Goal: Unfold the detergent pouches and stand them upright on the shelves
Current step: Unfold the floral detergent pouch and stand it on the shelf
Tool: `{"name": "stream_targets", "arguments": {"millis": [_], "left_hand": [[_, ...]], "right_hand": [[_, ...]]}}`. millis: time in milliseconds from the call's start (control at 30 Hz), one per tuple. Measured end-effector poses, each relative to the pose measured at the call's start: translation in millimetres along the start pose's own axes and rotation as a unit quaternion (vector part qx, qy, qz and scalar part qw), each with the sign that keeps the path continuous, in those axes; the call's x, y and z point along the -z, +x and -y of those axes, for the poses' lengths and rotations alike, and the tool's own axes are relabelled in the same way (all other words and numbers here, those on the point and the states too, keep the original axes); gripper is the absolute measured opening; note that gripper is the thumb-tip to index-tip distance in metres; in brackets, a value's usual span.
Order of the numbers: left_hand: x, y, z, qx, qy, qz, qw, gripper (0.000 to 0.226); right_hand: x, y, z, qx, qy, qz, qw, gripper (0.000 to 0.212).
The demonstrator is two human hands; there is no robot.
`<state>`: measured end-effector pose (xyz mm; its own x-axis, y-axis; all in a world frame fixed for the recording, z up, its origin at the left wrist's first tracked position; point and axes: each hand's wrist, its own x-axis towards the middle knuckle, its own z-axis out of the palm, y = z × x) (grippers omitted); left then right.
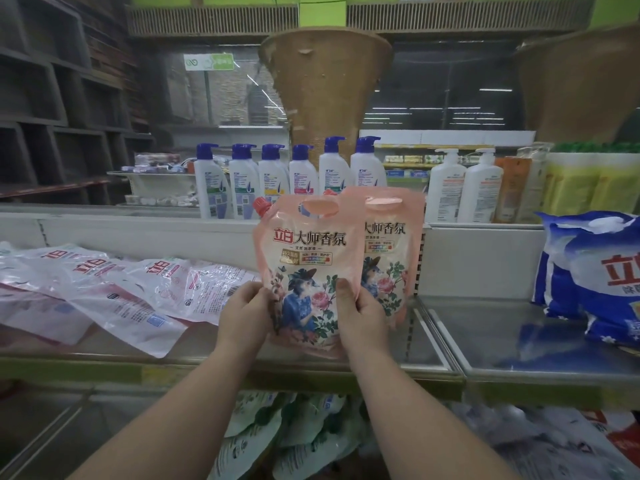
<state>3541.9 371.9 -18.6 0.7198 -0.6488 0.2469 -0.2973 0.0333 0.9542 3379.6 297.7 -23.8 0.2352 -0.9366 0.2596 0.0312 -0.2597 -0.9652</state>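
On shelf (242, 351), hands (304, 317) hold pouch (304, 258) upright, spout up-left.

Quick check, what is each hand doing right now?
Left hand: grips the left edge of the front pink pouch.
Right hand: grips the same pouch's right edge, thumb on its front.

One head-worn camera looks forward and down, close to the shelf (242, 355).
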Motion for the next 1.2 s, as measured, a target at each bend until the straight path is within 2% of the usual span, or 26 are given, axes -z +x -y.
{"name": "stream_targets", "arguments": {"millis": [200, 367, 533, 733, 867, 1000, 1100, 1200], "left_hand": [[5, -10, -1, 0.002, -0.011, -0.001, 1.0, 0.023], [9, -15, -2, 0.001, -0.017, -0.007, 1.0, 0.025], [10, -20, -2, -0.004, -0.032, -0.01, 0.999, 0.03], [9, -23, -11, 0.014, -0.094, 0.015, 0.995, 0.031], [8, -19, -19, 0.047, -0.139, 0.017, 0.989, 0.026], [3, -20, -22, 0.076, -0.166, 0.009, 0.983, 0.031], [0, -20, -26, 0.099, -0.196, 0.013, 0.975, 0.03], [-4, -19, -31, 0.118, -0.232, 0.022, 0.965, 0.029]], "right_hand": [[0, -3, 5, -0.014, 0.01, -0.002, 1.0, 0.055], [1, -2, 7, -0.022, 0.006, -0.009, 1.0, 0.036], [2, -4, 9, -0.025, 0.003, -0.005, 1.0, 0.028], [1, -2, 10, -0.03, 0.02, -0.003, 0.999, 0.026], [-1, 1, 5, -0.032, 0.037, -0.02, 0.999, 0.045], [-4, 1, 10, -0.045, 0.049, -0.051, 0.997, 0.059], [-3, -1, 16, -0.05, 0.049, -0.062, 0.996, 0.054], [-1, 0, 20, -0.05, 0.053, -0.074, 0.995, 0.039]]}}
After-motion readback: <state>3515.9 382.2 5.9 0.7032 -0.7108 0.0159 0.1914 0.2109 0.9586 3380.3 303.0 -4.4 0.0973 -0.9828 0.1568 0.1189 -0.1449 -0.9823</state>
